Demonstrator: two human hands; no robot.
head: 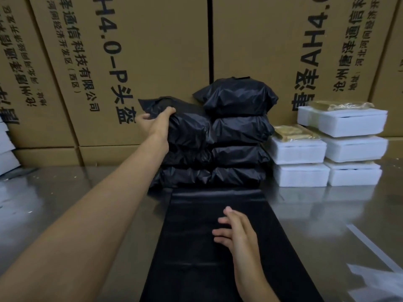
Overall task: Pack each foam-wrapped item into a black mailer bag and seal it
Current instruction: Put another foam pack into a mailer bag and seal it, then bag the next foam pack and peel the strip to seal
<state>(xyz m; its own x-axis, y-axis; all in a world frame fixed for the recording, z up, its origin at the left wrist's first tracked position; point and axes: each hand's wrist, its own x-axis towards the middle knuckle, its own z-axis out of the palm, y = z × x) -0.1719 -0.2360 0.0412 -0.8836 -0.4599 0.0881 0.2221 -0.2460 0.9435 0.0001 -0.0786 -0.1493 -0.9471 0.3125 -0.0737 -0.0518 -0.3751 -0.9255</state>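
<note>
Fingers (169,111) of left hand (152,120) clamped on sealed mailer bag (185,125); right hand (235,232) spread on flat mailers (196,247); foam-wrapped items (349,136) unpacked.

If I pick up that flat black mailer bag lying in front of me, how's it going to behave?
The flat black mailer bag will probably flop and drape, since it lies thin and empty on the metal table. It looks very light. Its glossy film may slide easily under the right hand resting on it.
</note>
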